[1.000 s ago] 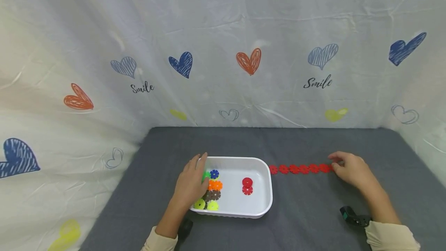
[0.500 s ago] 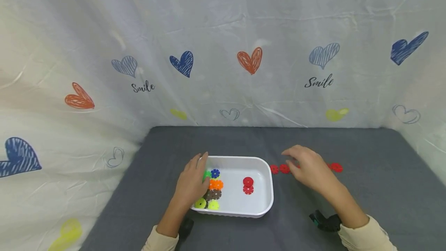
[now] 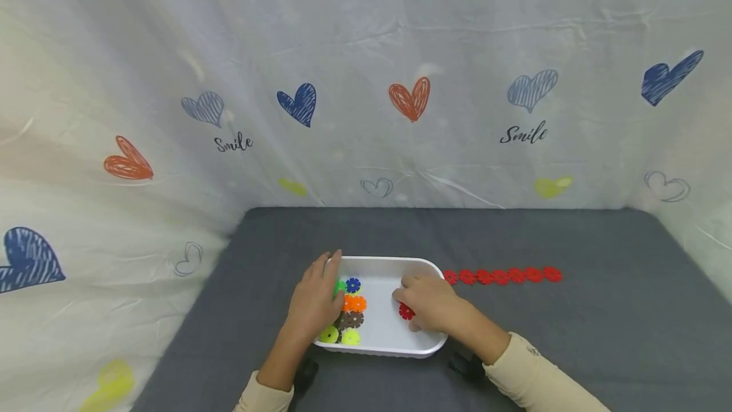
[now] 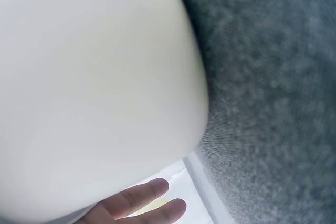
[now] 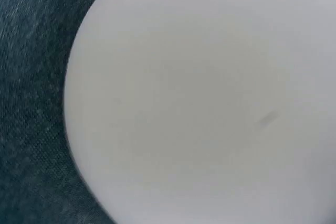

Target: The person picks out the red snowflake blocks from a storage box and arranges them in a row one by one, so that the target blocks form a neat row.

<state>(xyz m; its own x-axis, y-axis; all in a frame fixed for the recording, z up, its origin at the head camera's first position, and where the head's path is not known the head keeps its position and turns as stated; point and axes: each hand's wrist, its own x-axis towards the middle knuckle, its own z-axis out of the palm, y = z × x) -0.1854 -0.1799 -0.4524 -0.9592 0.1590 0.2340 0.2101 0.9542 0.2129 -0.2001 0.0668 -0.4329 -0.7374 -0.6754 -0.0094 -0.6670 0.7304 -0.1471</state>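
In the head view a white plastic tray (image 3: 382,330) stands on the grey cloth. My left hand (image 3: 311,301) rests on its left rim with fairly straight fingers, the thumb over the inside. Beyond the tray's side, two of its fingers (image 4: 137,195) show in the left wrist view. My right hand (image 3: 433,302) is inside the tray's right end, its fingertips and thumb apart around a red notched disc (image 3: 406,311); another part of the red pieces is hidden under the fingers. Only the tray's outer wall (image 5: 184,98) and cloth appear in the right wrist view.
A row of red notched discs (image 3: 516,275) lies on the grey cloth (image 3: 595,336), right of the tray. Blue (image 3: 352,285), orange (image 3: 355,303), brown (image 3: 350,320) and yellow discs (image 3: 350,337) sit at the tray's left end. A heart-printed curtain (image 3: 354,157) hangs behind.
My right hand has moved left from the far end of the red disc row, over it, and down into the tray at the red discs. The left hand stays in place.
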